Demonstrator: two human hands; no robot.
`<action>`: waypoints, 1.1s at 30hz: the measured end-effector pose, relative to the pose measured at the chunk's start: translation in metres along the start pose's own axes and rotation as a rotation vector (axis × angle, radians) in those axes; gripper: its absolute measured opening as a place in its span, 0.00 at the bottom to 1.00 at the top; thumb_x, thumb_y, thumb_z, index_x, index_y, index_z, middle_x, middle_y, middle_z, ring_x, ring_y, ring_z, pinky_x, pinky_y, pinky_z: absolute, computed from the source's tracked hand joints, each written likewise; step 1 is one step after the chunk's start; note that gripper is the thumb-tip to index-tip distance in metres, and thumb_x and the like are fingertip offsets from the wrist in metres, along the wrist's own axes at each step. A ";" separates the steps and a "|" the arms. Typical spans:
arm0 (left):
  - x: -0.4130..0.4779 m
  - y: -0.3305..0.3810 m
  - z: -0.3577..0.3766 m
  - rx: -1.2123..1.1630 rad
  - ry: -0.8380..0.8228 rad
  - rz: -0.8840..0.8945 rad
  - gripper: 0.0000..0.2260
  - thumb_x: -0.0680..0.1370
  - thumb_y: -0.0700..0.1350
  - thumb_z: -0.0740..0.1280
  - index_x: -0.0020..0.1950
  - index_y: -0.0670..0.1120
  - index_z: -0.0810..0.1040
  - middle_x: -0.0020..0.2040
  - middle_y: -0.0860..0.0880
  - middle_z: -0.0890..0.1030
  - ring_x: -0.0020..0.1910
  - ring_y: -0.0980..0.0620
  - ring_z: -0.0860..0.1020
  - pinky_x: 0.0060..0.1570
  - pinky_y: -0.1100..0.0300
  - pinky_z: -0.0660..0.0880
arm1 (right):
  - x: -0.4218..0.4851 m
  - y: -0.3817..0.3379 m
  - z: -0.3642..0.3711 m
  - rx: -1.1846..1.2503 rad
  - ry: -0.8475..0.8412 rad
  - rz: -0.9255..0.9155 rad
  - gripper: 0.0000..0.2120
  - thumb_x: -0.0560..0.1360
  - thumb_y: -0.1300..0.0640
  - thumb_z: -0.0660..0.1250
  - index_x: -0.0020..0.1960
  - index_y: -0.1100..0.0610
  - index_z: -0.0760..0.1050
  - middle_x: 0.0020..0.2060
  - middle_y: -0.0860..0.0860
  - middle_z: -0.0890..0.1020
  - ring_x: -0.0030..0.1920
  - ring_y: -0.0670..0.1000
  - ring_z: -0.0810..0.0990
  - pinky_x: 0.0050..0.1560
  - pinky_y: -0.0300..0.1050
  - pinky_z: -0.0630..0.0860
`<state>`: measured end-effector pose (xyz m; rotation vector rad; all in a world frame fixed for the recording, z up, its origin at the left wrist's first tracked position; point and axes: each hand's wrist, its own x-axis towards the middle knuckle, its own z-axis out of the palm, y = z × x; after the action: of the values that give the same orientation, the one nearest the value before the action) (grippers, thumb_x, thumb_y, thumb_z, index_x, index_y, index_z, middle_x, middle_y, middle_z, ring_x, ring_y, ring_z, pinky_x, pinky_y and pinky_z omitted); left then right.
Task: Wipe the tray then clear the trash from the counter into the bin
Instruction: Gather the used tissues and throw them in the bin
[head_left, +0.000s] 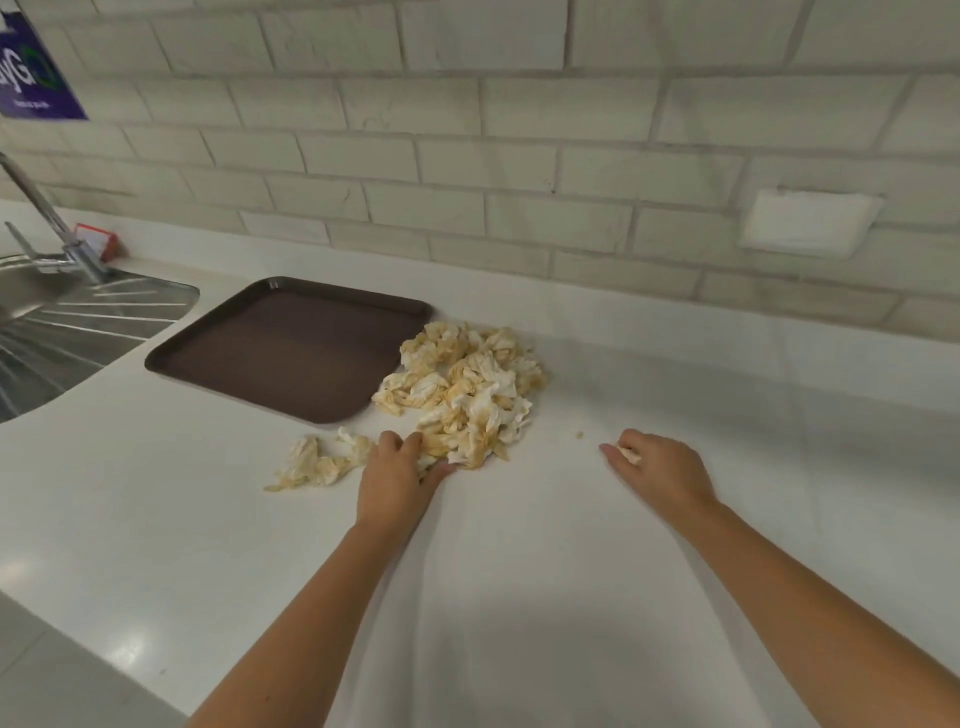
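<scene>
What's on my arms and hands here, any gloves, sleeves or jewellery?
Nothing shows. The left hand and right hand are ungloved and ringless; the left forearm and right forearm are bare to the picture's edge, with no sleeve, watch or bracelet.

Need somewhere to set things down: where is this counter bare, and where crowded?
Bare: counter right of the right hand, which pinches a scrap; the near strip between the forearms; the tray floor. Crowded: the paper pile the left hand grips beside the tray, loose scraps left of it.

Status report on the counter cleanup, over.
Left grip holds tissue pile edge. Right grip pinches small scrap. Tray left of pile. Bin not in view.
</scene>
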<state>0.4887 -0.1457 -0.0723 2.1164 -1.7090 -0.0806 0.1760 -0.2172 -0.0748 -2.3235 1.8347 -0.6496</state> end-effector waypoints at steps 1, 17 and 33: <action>0.004 0.000 -0.002 0.002 -0.012 -0.006 0.22 0.75 0.59 0.64 0.60 0.43 0.75 0.51 0.45 0.72 0.46 0.46 0.74 0.41 0.58 0.72 | -0.001 -0.008 0.002 0.058 0.034 0.052 0.16 0.76 0.45 0.64 0.37 0.56 0.73 0.29 0.52 0.76 0.33 0.56 0.76 0.33 0.45 0.65; 0.010 -0.072 -0.030 -0.015 -0.031 -0.294 0.17 0.73 0.58 0.69 0.54 0.47 0.79 0.62 0.40 0.72 0.64 0.38 0.65 0.61 0.40 0.64 | -0.024 -0.057 0.036 0.010 -0.082 -0.081 0.19 0.79 0.63 0.61 0.69 0.59 0.70 0.69 0.58 0.70 0.70 0.58 0.68 0.71 0.47 0.59; 0.048 0.015 -0.017 -0.108 -0.297 0.219 0.39 0.69 0.65 0.69 0.75 0.56 0.57 0.74 0.47 0.60 0.67 0.44 0.68 0.60 0.50 0.69 | -0.005 -0.095 0.026 0.701 0.190 0.539 0.14 0.81 0.64 0.55 0.60 0.56 0.76 0.57 0.55 0.76 0.59 0.52 0.74 0.56 0.35 0.64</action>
<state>0.4921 -0.1885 -0.0414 1.8997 -2.0453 -0.4319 0.2714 -0.1916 -0.0669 -1.3016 1.7852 -1.1971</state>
